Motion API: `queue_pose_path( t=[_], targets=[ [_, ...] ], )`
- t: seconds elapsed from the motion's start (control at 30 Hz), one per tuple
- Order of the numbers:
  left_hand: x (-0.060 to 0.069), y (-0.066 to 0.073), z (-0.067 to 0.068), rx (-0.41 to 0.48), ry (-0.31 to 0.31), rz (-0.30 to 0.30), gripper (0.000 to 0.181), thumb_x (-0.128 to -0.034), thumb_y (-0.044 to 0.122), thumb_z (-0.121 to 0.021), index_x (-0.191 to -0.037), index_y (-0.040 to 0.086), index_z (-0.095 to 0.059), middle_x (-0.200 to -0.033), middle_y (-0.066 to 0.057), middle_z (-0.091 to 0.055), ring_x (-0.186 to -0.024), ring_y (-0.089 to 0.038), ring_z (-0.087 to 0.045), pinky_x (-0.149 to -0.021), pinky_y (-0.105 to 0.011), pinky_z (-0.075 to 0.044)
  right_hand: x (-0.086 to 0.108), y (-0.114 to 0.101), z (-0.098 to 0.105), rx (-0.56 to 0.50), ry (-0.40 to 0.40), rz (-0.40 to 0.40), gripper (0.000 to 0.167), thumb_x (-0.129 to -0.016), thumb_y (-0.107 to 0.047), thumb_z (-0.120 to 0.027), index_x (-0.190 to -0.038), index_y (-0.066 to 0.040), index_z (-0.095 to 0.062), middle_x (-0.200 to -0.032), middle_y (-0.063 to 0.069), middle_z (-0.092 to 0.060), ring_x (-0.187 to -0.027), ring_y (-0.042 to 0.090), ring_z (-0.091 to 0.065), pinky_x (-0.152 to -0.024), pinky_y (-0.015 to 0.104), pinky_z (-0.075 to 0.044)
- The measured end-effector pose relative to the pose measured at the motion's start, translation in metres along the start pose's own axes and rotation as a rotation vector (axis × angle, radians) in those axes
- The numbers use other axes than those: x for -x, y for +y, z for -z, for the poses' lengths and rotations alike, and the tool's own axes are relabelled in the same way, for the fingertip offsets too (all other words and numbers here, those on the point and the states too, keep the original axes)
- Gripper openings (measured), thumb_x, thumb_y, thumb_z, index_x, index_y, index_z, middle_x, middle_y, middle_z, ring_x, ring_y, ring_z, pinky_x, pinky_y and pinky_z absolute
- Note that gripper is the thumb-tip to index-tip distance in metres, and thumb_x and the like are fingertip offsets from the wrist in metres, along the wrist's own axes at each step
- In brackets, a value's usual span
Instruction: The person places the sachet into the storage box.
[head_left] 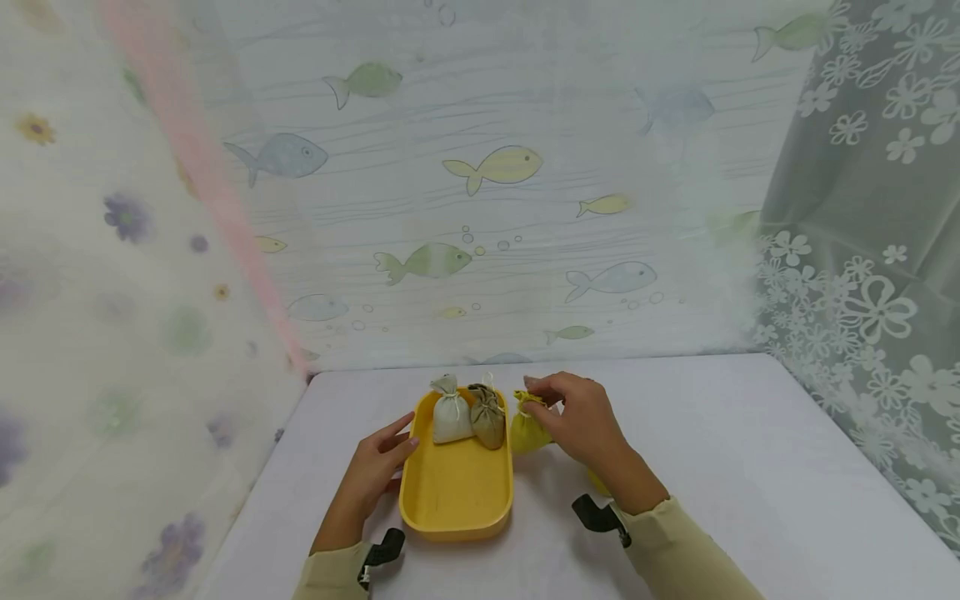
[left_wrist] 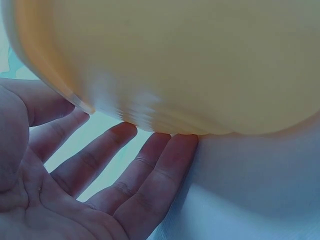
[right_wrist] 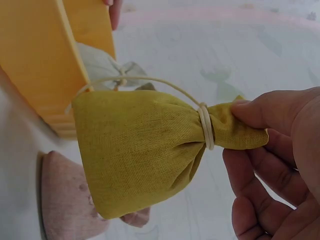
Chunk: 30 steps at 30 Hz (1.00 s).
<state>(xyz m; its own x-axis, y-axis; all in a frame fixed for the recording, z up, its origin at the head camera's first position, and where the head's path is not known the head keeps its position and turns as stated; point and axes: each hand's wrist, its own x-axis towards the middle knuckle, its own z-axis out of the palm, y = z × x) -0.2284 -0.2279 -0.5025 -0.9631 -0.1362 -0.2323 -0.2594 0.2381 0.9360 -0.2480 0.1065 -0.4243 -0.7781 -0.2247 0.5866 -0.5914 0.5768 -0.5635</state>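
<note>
Yellow pouch [head_left: 531,427], there it is, just beyond the right wall of the yellow tray [head_left: 456,492], towards its far end! The right hand [head_left: 588,421] has it by the gathered neck, pinched between thumb and fingers. Over on the left, the left hand [head_left: 375,467] lays loosely extended fingers against the tray's outer wall, nothing clenched.

And what's around? Inside the tray, at the far end, a white pouch [head_left: 452,417] sits left of a tan pouch [head_left: 489,421]. The tray's right wall stands between those two and the yellow pouch. Another bit of yellow [head_left: 598,483] peeks out on the table [head_left: 720,467] below the right wrist, mostly hidden; I can't tell what it is.

Now the views! The right wrist camera gives us the pale cord [right_wrist: 206,126] tied round the neck, plus a pinkish-brown pouch [right_wrist: 70,195] that I can't pick out from the head. The left wrist camera catches the left fingertips meeting the tray, while the head view shows mainly the back of that hand.
</note>
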Motion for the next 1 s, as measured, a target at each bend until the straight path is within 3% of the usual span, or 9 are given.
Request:
queue_pose_path(
  t=[0.13,0.37,0.5,0.8,1.0],
  targets=[
    [0.0,0.0,-0.001,0.001,-0.003,0.0,0.057,-0.0991,0.034,-0.071,-0.152,0.039,-0.051,-0.154,-0.016,-0.052,-0.124,-0.032,-0.066,-0.082,-0.046,-0.065,-0.003,-0.002,0.001,-0.009,-0.011,-0.017,0.021,-0.085,-0.022,-0.088,-0.103,-0.016,-0.079,-0.102,-0.006,-0.079,-0.081,0.005,-0.068,-0.073,0.028,-0.06],
    [-0.001,0.0,0.0,0.0,-0.005,-0.003,0.057,-0.0991,0.034,-0.071,-0.152,0.039,-0.051,-0.154,-0.017,-0.052,-0.122,-0.031,-0.067,-0.082,-0.046,-0.065,-0.008,-0.008,-0.003,-0.05,-0.031,-0.075,0.017,-0.087,-0.025,-0.085,-0.1,-0.017,-0.077,-0.092,-0.008,-0.075,-0.08,0.006,-0.067,-0.073,0.035,-0.062],
    [-0.002,-0.001,-0.001,-0.002,0.002,0.003,0.056,-0.0994,0.034,-0.07,-0.152,0.039,-0.052,-0.153,-0.016,-0.053,-0.121,-0.031,-0.068,-0.082,-0.045,-0.065,-0.009,-0.012,-0.009,-0.042,-0.043,-0.083,0.015,-0.087,-0.029,-0.085,-0.097,-0.021,-0.077,-0.089,-0.011,-0.073,-0.08,0.005,-0.067,-0.071,0.029,-0.059],
    [-0.001,0.001,0.001,-0.001,0.001,-0.005,0.056,-0.0995,0.034,-0.07,-0.152,0.04,-0.051,-0.154,-0.016,-0.052,-0.123,-0.032,-0.066,-0.085,-0.046,-0.064,-0.013,-0.02,-0.024,-0.067,-0.073,-0.037,0.012,-0.088,-0.03,-0.085,-0.095,-0.024,-0.077,-0.087,-0.015,-0.071,-0.076,-0.002,-0.063,-0.067,0.022,-0.056],
    [0.001,0.0,0.001,0.005,-0.001,-0.001,0.056,-0.0995,0.033,-0.07,-0.152,0.039,-0.052,-0.152,-0.016,-0.054,-0.122,-0.031,-0.067,-0.085,-0.047,-0.064,-0.017,-0.026,-0.033,-0.1,-0.081,0.011,0.012,-0.088,-0.027,-0.084,-0.096,-0.021,-0.077,-0.087,-0.012,-0.072,-0.076,-0.001,-0.064,-0.067,0.02,-0.057]
  ],
)
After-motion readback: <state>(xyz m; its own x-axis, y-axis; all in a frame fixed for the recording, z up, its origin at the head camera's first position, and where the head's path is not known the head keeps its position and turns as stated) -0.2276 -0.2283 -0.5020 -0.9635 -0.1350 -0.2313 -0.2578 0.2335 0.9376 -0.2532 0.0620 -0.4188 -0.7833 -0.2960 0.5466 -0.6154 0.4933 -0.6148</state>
